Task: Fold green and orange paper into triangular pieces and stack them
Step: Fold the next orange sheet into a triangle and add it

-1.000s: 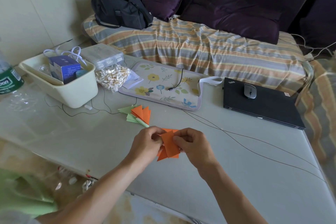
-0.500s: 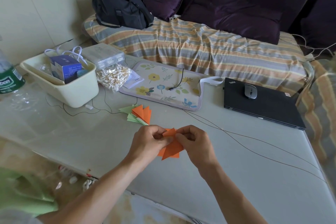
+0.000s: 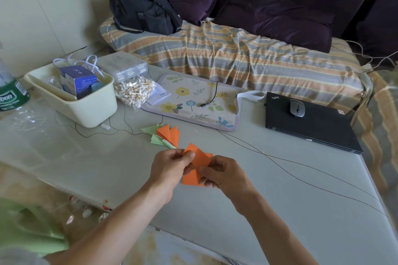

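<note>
An orange paper piece [image 3: 199, 157] is held just above the table in front of me. My left hand [image 3: 172, 166] pinches its upper left corner between thumb and fingers. My right hand [image 3: 219, 172] pinches its lower right part. More orange paper [image 3: 190, 178] shows beneath the hands; whether it lies loose on the table I cannot tell. A small pile of folded green and orange triangles [image 3: 165, 135] lies on the table just beyond my left hand.
A cream bin [image 3: 86, 105] with a blue box stands at the left, a bag of cotton swabs [image 3: 133, 92] beside it. A floral mat [image 3: 193, 101], a black laptop [image 3: 312, 127] with a mouse, and thin cables [image 3: 280, 157] lie behind. A green bottle [image 3: 10, 94] is far left.
The orange piece has turned in my hands and now spreads wider, with its top corner pointing away from me. Both hands shifted their grip slightly; the pile has not moved.
</note>
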`<action>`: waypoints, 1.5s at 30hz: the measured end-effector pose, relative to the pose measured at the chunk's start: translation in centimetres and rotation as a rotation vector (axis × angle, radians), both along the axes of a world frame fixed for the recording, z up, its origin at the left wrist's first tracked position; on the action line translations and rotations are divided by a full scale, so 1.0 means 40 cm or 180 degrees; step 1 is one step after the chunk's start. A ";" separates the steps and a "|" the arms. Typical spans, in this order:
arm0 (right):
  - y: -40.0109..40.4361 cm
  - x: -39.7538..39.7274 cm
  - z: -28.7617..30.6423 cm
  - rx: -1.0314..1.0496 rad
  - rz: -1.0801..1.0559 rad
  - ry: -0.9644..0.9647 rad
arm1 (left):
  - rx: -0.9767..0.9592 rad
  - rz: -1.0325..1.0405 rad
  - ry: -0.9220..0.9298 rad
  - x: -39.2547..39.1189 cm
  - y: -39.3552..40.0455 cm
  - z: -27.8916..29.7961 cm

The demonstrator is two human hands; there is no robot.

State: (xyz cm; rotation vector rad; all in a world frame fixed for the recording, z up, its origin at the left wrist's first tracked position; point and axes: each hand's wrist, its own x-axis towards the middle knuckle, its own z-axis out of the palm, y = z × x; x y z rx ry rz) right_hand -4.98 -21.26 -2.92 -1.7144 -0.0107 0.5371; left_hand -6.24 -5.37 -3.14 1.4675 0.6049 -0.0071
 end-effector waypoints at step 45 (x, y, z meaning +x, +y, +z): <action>-0.010 0.015 -0.005 0.0369 -0.0517 0.0232 | 0.0281 -0.1046 0.0067 -0.019 -0.014 0.031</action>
